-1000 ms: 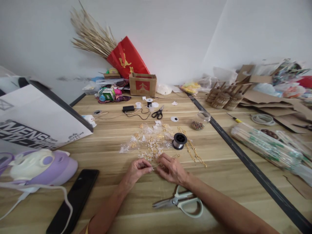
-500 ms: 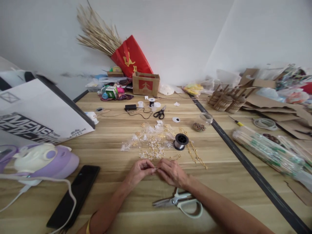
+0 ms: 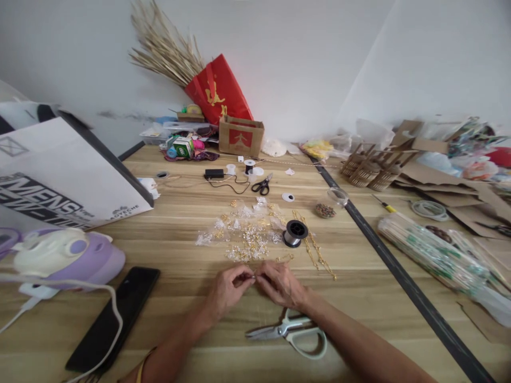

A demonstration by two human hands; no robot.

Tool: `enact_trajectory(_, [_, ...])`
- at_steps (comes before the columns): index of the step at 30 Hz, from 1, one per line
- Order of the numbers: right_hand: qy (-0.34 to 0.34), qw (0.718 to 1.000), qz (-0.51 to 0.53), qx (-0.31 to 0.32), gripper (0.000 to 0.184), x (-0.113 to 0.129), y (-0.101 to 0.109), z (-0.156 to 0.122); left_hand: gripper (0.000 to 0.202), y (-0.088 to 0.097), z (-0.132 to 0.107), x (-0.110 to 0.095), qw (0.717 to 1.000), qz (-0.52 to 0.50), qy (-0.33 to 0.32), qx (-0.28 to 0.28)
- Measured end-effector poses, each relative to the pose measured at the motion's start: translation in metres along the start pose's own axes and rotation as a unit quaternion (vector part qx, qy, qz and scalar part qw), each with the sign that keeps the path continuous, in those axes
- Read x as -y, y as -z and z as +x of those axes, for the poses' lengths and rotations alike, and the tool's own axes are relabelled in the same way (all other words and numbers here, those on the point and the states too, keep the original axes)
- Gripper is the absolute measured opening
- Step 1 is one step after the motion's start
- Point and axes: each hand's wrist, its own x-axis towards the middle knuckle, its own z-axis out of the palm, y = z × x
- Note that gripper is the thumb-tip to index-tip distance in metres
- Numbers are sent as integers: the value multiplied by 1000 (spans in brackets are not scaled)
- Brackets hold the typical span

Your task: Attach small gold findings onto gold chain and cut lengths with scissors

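Pinching a tiny piece (image 3: pixel 253 276), your left hand (image 3: pixel 227 292), nearly closed at its tips, seems to steady it; your right hand (image 3: pixel 284 285) curls beside it, though whether it grips cannot be told. The piece sits just nearer than the beads (image 3: pixel 252 236), which, like the spool (image 3: pixel 295 234) on the right, probably lie close for easy reach.

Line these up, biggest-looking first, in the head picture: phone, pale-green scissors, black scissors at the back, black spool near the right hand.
1. Phone
2. Pale-green scissors
Unranked: black scissors and black spool; too alike, and the spool is nearer.
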Motion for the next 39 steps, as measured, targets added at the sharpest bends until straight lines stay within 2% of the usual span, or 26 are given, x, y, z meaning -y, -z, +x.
enact_trajectory(3, [10, 1000, -14, 8, 12, 4, 2, 0, 9, 0, -4, -3, 996, 55, -64, 3])
enact_trajectory(6, [2, 1000, -15, 20, 14, 5, 10, 4, 11, 1, -5, -5, 992, 82, -99, 9])
enact_trajectory(9, [-44, 998, -23, 41, 16, 2, 28, 11, 10, 4, -3, -8, 991, 76, -108, 22])
enact_trajectory(11, [-87, 991, -64, 78, 16, -2, 43, 14, 11, 8, -1, -10, 991, 55, -114, 41])
enact_trajectory(16, [-165, 951, -201, 166, 17, -11, 71, 14, 11, 17, 4, -16, 988, 20, -133, 72])
enact_trajectory(21, [-201, 912, -277, 224, 12, -12, 72, 12, 12, 22, 7, -22, 989, -57, -107, 83])
enact_trajectory(24, [-203, 902, -299, 237, 13, -12, 68, 12, 11, 24, 9, -24, 989, -105, -68, 82])
enact_trajectory(27, [-201, 901, -304, 238, 15, -15, 65, 7, 11, 23, 11, -21, 989, -130, -26, 68])
enact_trajectory(33, [-202, 905, -317, 197, 15, -25, 58, -12, 9, 18, 15, -14, 990, -131, -44, -2])
enact_trajectory(39, [-225, 910, -298, 182, 14, -20, 58, -18, 12, 14, 15, -28, 970, -229, 77, 1])
